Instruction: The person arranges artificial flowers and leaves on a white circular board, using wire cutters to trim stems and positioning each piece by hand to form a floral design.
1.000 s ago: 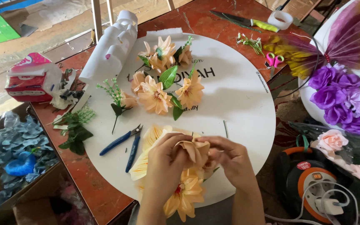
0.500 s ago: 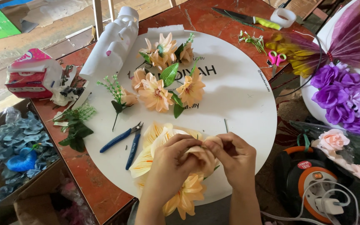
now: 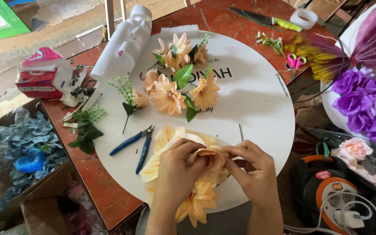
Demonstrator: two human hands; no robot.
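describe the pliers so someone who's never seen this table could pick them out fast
Start at the big white round board on the red table. The pliers lie on its left part, just left of the two hands working a peach flower. Their blue handles set them apart from the pink-handled scissors near the board's right edge.

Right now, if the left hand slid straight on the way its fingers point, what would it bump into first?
The left hand points up and right, so it would likely first meet the peach flower it already grips, then the right hand just beyond; depth is hard to judge.
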